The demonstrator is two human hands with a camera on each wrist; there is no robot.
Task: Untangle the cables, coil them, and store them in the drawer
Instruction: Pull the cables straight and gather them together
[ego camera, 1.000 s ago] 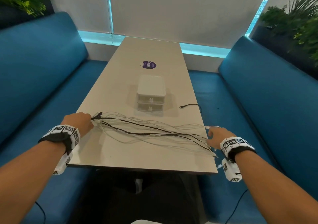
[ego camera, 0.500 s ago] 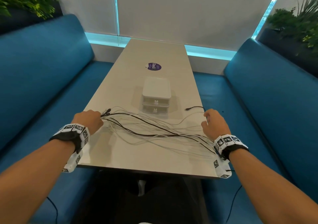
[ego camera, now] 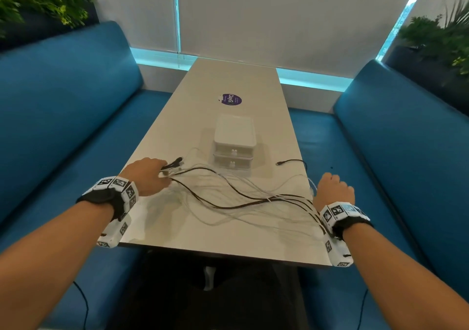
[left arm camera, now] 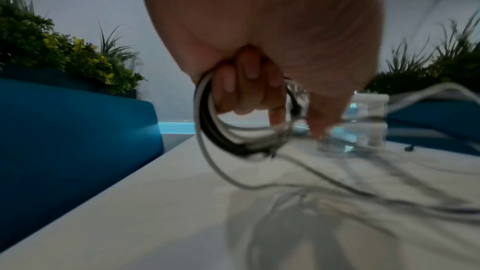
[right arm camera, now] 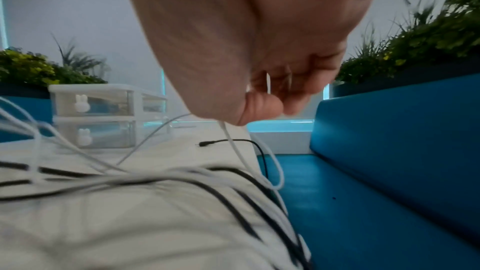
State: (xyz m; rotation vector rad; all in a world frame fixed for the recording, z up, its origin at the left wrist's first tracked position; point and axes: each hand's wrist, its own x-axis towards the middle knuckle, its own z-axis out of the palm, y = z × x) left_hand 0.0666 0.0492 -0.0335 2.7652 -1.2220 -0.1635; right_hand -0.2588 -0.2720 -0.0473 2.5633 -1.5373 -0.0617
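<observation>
A tangle of white and black cables (ego camera: 241, 200) sprawls across the near end of the beige table (ego camera: 177, 230). My left hand (ego camera: 152, 177) grips one end of the bundle; in the left wrist view its fingers (left arm camera: 246, 89) curl round several loops of cable (left arm camera: 207, 122). My right hand (ego camera: 331, 187) hovers at the table's right edge and pinches a thin white cable (right arm camera: 233, 145) between thumb and fingers (right arm camera: 272, 102). A white two-drawer unit (ego camera: 233, 139) with bunny knobs stands behind the cables, both drawers closed.
A loose black cable end (ego camera: 280, 163) lies right of the drawers and drops over the table edge. A purple round sticker (ego camera: 231, 99) sits farther back. Blue sofas (ego camera: 63, 132) flank the table, with planters behind them.
The cables have gone from stretched taut to slack and wavy. My left hand has moved in over the table towards the drawers. My right hand has lifted forward along the right edge with the white cable.
</observation>
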